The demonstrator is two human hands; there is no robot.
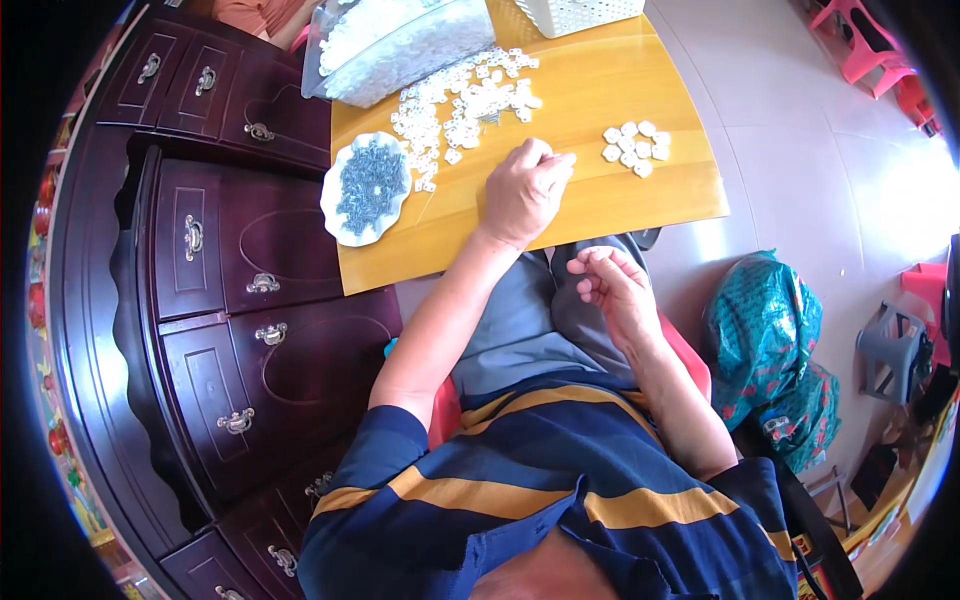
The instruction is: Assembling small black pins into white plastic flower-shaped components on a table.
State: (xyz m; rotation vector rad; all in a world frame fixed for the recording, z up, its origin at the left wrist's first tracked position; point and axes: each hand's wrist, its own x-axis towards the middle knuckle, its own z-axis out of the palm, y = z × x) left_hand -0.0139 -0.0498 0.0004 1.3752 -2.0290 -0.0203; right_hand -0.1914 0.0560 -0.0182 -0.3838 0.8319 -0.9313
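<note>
Your left hand (525,195) curls tight above the yellow wooden desk (600,80); right hand (615,285) has fingertips bunched over your lap (510,330) (can't tell what either pinches). Small white plastic pieces (490,97) lie loose, probably for easy reach. White scalloped dish (334,224) holds grey-blue bits (372,190); clear bin (410,70), white bits (375,30).

From the left hand (522,195): a passage is left over bare tabletop (590,90) at 1 o'clock, bounded by a white basket (580,14). At 2, the way is interrupted by a small cluster of white pieces (643,151). At 11, it is obstructed by scattered white pieces (495,100), then a clear bin (410,60). At 9, past a bare strip, a scalloped dish (332,190) is met.
</note>
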